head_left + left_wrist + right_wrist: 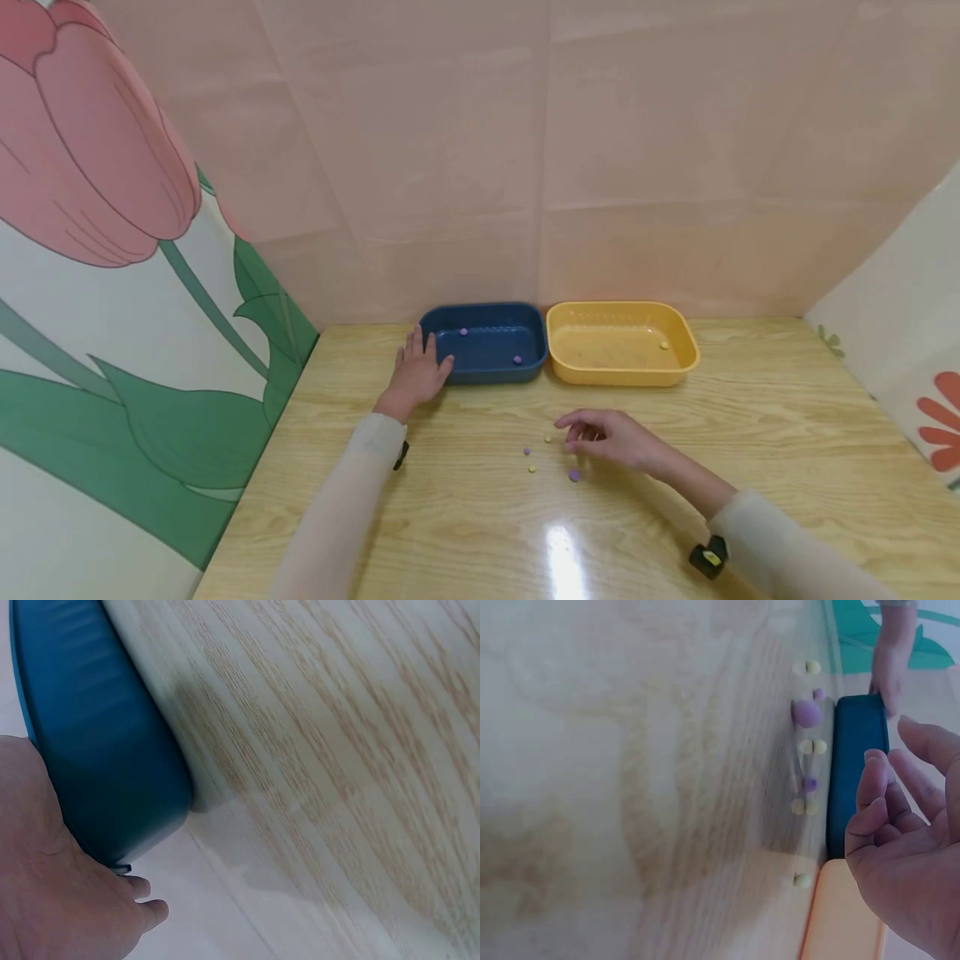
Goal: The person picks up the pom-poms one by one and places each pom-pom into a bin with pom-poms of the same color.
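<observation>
My left hand (417, 375) lies over the left end of a blue tray (480, 379), fingers spread and straight at its rim. Two purple beads (517, 360) lie inside that tray. My right hand (611, 437) hovers low over the table, its fingers loosely bent and the thumb apart from them, nothing visible between them. Close to its fingertips are a yellow bead (548, 439) and a larger purple bead (574, 476). A small purple bead (527, 451) and another yellow bead (532, 469) sit a little further left. In the right wrist view, the curled fingers (870, 817) overlap the blue tray.
A yellow tray (622, 377) stands right beside the blue one, with a yellow bead (663, 345) inside. Both trays are at the back of the wooden table (450, 517), near the pink covered wall (450, 167). A wall with a tulip picture (112, 142) borders the left side.
</observation>
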The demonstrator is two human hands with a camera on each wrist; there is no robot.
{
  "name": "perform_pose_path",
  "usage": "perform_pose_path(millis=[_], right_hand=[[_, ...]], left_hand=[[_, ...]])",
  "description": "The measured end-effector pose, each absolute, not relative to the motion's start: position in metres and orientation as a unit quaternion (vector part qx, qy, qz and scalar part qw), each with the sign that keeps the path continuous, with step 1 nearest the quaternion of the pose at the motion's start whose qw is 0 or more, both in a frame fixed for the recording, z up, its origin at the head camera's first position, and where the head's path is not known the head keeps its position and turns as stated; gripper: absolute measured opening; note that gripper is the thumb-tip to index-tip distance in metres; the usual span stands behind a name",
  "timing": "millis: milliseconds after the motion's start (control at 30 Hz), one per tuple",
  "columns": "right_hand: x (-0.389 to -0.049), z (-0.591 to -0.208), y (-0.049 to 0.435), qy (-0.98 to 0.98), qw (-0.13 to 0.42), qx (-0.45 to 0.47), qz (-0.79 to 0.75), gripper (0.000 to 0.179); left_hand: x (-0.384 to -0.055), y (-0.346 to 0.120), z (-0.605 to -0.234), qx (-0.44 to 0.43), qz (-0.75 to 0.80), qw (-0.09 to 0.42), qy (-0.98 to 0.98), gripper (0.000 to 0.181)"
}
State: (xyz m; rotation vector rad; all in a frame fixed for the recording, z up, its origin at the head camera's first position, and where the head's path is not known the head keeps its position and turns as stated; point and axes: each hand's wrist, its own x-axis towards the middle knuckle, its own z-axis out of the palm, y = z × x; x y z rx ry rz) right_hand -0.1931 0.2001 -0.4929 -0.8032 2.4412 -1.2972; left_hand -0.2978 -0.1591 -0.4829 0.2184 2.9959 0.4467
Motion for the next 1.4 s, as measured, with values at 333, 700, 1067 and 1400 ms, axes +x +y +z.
perform_pose_path(millis=[333,700,1067,1400], right_hand=[[-0.176,-0.501,0.207,0.840,0.148,-0.260,-0.452,0.034],[-0.167,-0.506,0.209,0.847,0.156,-0.244,-0.445,0.037],[-0.163,-0.512,0.206,0.856,0.143,-0.244,-0.433,0.033],[-0.161,-0.514,0.203,0.866,0.113,-0.264,-0.409,0.025]], left_hand=[[-0.297,-0.159,-0.483,0.075,0.151,0.051,0.984,0.074],[-0.296,-0.159,-0.486,0.071,0.164,0.049,0.983,0.073],[-0.299,-0.162,-0.487,0.072,0.156,0.060,0.983,0.076],[-0.301,-0.161,-0.488,0.069,0.142,0.062,0.985,0.076]])
